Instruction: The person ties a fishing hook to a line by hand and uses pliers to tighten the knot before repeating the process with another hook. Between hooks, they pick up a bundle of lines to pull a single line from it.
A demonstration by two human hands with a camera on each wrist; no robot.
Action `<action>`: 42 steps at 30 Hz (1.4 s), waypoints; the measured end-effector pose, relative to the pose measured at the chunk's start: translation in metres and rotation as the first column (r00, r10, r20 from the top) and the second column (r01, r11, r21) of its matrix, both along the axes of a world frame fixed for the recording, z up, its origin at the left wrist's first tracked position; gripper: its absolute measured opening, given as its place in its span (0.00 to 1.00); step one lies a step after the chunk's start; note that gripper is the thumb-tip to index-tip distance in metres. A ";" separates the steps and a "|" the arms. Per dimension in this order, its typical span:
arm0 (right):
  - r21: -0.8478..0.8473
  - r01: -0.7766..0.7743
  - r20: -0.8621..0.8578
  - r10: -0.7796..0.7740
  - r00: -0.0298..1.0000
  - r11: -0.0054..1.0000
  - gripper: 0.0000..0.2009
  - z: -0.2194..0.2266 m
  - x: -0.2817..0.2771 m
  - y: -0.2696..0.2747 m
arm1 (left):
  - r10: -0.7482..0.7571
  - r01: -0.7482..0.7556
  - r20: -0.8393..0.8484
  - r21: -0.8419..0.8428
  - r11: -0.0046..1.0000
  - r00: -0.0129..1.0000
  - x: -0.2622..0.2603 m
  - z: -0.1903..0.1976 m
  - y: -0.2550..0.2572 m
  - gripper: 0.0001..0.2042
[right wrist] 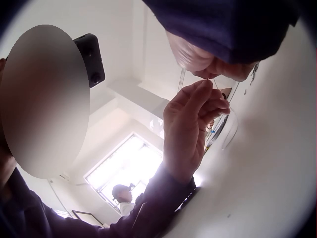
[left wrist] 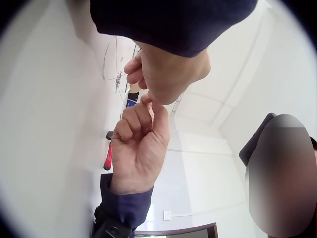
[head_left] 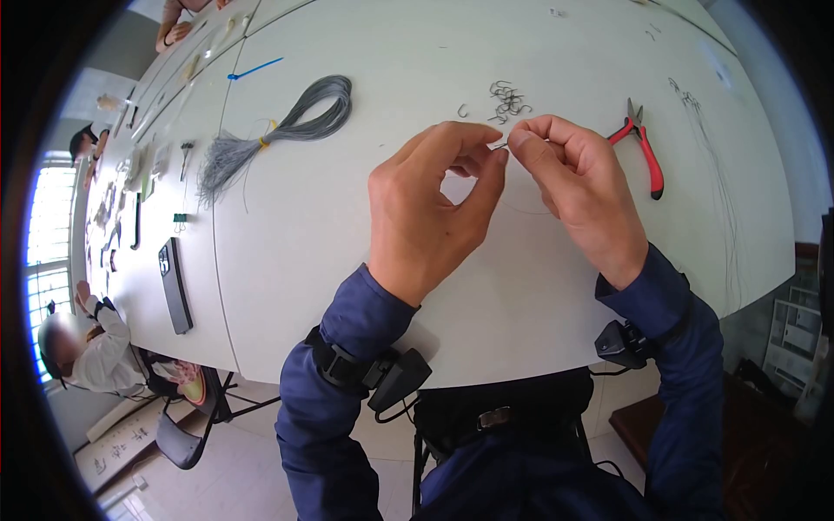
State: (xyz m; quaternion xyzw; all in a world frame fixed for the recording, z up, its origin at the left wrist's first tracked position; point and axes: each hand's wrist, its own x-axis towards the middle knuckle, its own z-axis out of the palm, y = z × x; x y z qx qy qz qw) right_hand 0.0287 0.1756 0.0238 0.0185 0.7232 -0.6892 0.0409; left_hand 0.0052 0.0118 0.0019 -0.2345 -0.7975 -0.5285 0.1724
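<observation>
Over the white table (head_left: 313, 260), both hands meet at their fingertips. Between thumb and forefinger, my left hand (head_left: 430, 204) pinches a small dark fish hook (head_left: 499, 147). My right hand (head_left: 578, 178) pinches thin fishing line close beside it, its other fingers curled in. A fine strand of the line (head_left: 526, 211) loops below the hands. Just beyond the fingers lies a small pile of fish hooks (head_left: 506, 102), with one loose hook (head_left: 462, 111) to its left. In both wrist views the fingers largely hide what they pinch.
Red-handled pliers (head_left: 652, 165) lie right of the hands. Farther right are hooks with long strands (head_left: 691, 97). To the left are a tied bundle of grey line (head_left: 334, 102), a blue cable tie (head_left: 254, 69), a binder clip (head_left: 180, 219) and a phone (head_left: 175, 286). Other people sit around the tables.
</observation>
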 end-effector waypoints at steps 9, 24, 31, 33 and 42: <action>0.059 0.001 0.002 -0.001 1.000 0.998 0.12 -0.003 0.000 -0.003 | 0.021 -0.034 0.116 0.119 0.992 0.993 -0.001 -0.004 -0.002 0.03; 0.502 0.107 -0.391 0.115 0.913 0.858 0.03 0.001 0.001 0.003 | -0.051 0.054 0.023 -0.150 0.987 0.998 -0.003 -0.002 -0.007 0.02; 0.292 -0.055 -0.185 0.113 0.976 0.955 0.09 -0.009 -0.014 0.018 | -0.147 0.150 0.034 -0.121 0.981 0.989 0.000 0.001 -0.006 0.02; 0.240 -0.071 -0.137 0.106 0.985 0.968 0.10 -0.011 -0.015 0.019 | -0.134 0.140 0.079 -0.074 0.987 0.988 0.001 0.002 -0.006 0.02; 0.444 -0.026 -0.233 0.144 0.962 0.895 0.08 0.002 -0.001 0.005 | -0.027 0.031 0.166 -0.020 0.999 0.986 -0.003 0.003 -0.010 0.02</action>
